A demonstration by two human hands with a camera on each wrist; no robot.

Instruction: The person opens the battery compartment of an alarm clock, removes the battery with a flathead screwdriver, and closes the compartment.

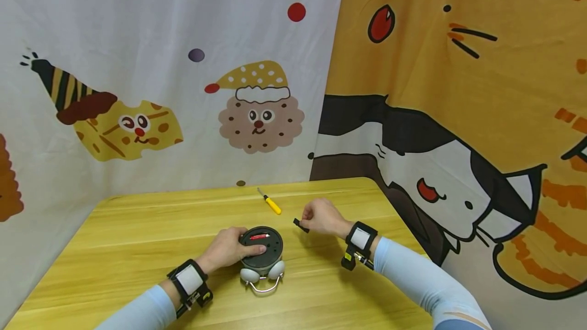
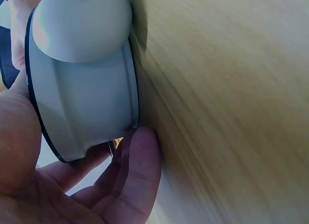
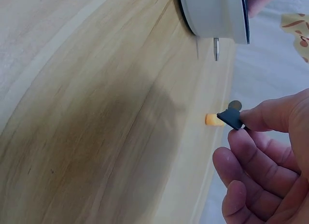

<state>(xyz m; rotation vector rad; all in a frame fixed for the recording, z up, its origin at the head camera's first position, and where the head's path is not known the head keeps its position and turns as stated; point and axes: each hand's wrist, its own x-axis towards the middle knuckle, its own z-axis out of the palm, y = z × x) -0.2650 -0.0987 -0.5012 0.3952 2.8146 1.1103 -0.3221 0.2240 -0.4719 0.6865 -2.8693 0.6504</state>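
Note:
A twin-bell alarm clock (image 1: 271, 259) lies with its black back up, its two bells and wire handle toward me. My left hand (image 1: 224, 251) grips its left side, thumb across the back and fingers curled round the pale casing (image 2: 87, 98). A red battery (image 1: 259, 237) shows in the open slot of the back. Off to the clock's right, my right hand (image 1: 323, 218) pinches a small black battery cover (image 3: 230, 119) between thumb and index finger, raised over the table. The other fingers of that hand curl loosely beneath.
Beyond the clock, a screwdriver with a yellow handle (image 1: 272, 204) lies on the wooden table (image 1: 137, 238). Printed cartoon curtains (image 1: 160, 24) hang behind the table and along its right side. One short metal foot (image 3: 216, 49) sticks out of the clock's casing.

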